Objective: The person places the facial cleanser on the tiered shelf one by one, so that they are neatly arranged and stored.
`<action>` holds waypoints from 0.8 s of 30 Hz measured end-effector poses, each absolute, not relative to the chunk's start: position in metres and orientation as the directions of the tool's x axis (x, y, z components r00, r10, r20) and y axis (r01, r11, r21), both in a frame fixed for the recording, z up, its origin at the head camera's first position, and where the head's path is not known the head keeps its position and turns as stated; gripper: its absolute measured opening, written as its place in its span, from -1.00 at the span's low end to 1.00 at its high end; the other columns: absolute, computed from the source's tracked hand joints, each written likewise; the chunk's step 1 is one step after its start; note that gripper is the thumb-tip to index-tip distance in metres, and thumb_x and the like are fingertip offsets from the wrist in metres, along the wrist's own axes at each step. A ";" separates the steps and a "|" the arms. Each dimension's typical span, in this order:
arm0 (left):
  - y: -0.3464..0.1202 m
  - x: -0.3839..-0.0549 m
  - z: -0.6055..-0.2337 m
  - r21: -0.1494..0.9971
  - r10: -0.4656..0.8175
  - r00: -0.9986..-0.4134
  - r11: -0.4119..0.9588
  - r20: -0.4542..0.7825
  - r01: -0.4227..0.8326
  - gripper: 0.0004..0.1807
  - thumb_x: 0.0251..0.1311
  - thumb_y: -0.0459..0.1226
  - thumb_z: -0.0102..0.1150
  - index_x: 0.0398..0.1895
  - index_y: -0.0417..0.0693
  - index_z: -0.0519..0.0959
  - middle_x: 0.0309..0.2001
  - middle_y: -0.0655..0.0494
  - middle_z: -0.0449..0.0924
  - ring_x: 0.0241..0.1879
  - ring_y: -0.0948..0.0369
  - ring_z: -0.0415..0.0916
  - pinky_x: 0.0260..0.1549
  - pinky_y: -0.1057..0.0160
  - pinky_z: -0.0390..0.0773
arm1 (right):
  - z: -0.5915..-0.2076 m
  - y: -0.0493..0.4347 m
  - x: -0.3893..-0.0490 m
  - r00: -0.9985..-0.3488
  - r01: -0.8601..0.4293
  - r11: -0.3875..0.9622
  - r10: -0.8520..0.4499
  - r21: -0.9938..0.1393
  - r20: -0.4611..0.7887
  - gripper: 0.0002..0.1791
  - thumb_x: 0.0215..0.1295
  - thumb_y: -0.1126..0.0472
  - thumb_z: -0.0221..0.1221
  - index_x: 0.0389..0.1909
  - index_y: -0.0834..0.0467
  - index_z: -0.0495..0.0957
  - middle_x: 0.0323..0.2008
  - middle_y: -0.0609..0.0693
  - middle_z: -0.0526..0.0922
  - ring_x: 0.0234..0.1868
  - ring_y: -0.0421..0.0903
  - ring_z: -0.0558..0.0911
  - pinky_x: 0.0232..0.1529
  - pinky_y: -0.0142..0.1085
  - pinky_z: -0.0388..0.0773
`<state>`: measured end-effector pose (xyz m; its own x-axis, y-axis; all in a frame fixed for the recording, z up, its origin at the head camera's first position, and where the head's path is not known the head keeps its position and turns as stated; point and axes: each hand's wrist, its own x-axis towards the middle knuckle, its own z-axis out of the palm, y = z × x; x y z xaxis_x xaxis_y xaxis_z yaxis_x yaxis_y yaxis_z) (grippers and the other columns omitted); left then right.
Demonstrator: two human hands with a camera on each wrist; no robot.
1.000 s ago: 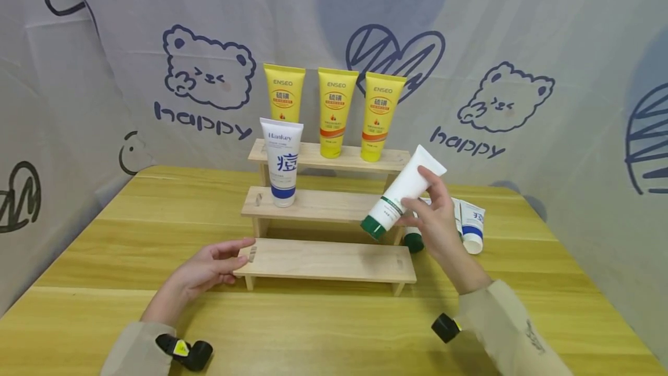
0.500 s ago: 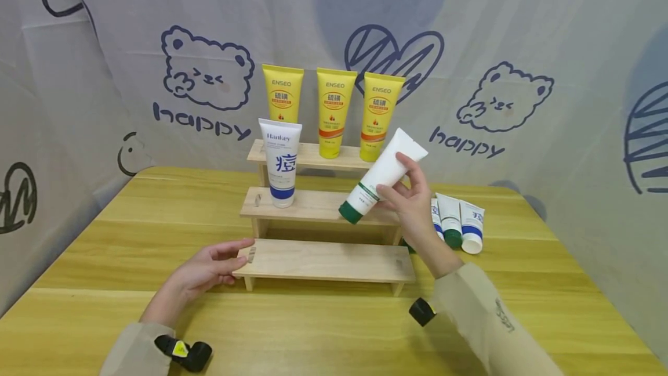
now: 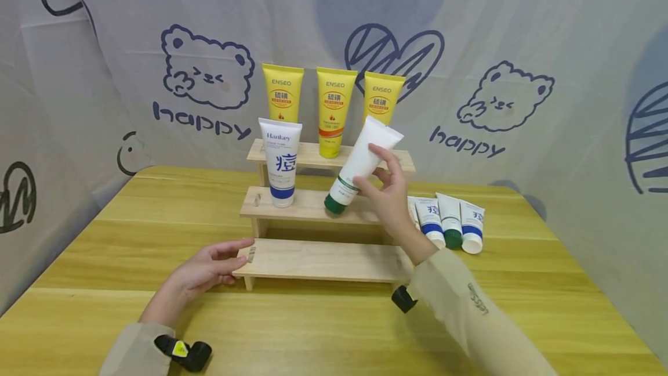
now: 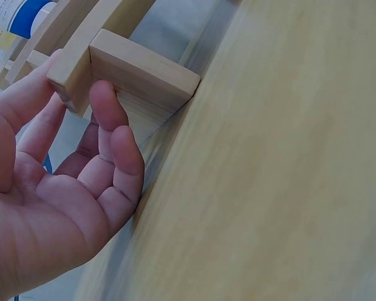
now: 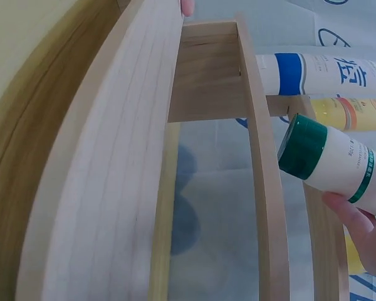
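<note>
Just right of centre in the head view, the right hand [image 3: 388,190] pinches a white tube [image 3: 360,155], thumb near the green band and one fingertip farther up; the other fingers are partly hidden. The tube leans, its green cap [image 3: 334,205] toward the lower left, over the middle step of the wooden stand [image 3: 318,260]. That view leaves contact unclear, but the right wrist view shows a narrow gap between cap and board; there the tube's upper end is cut off at the right edge.

Left of the lower centre, the left hand [image 3: 206,268] grips the end of the lowest step, fingers bent. The left wrist view shows some fingers partly hidden behind the wood, and a blue-and-white shape cut off in its upper left corner.

A Hankey tube [image 3: 282,161] stands upright on the middle step, covering the bottom of the left one of three yellow tubes [image 3: 334,109] on the top step. The held tube hides the lower part of the right one. At the right of the frame, a row of tubes [image 3: 450,222] lies on the table [image 3: 292,335]; its left end disappears behind the right hand. The smallest print is unreadable.
</note>
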<state>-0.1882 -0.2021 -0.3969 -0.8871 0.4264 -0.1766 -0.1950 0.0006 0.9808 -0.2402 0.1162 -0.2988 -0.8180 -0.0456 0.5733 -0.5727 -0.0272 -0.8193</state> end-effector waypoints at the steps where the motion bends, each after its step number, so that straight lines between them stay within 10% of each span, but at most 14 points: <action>1: -0.202 -0.188 -0.397 0.981 0.427 -0.887 0.002 -0.177 -0.195 -0.59 0.19 -0.26 0.09 0.14 0.06 0.44 -0.05 0.08 0.30 -0.34 0.25 0.34 -0.37 0.27 0.47 | -0.298 0.114 -0.241 -0.811 -0.583 -0.012 -0.053 -0.813 0.583 -0.38 0.08 0.53 0.13 0.20 0.24 0.21 0.16 0.05 0.18 -0.03 0.05 0.44 -0.31 -0.21 0.55; 11: -0.201 -0.188 -0.396 0.980 0.430 -0.885 0.003 -0.179 -0.197 -0.60 0.19 -0.26 0.09 0.13 0.07 0.44 -0.07 0.08 0.31 -0.33 0.24 0.35 -0.36 0.27 0.47 | -0.297 0.098 -0.251 -0.658 -0.753 0.126 -0.135 -0.646 0.741 -0.48 0.04 0.53 0.17 0.09 0.34 0.33 0.11 0.24 0.22 -0.12 0.09 0.44 -0.39 -0.17 0.55; 24: -0.203 -0.189 -0.397 0.982 0.437 -0.883 0.002 -0.172 -0.190 -0.60 0.20 -0.27 0.07 0.13 0.08 0.44 -0.09 0.06 0.31 -0.34 0.24 0.34 -0.37 0.27 0.47 | -0.296 0.088 -0.253 -0.621 -0.783 0.198 -0.248 -0.589 0.743 -0.49 0.03 0.57 0.15 0.06 0.31 0.38 0.14 0.23 0.23 -0.08 0.09 0.40 -0.36 -0.21 0.56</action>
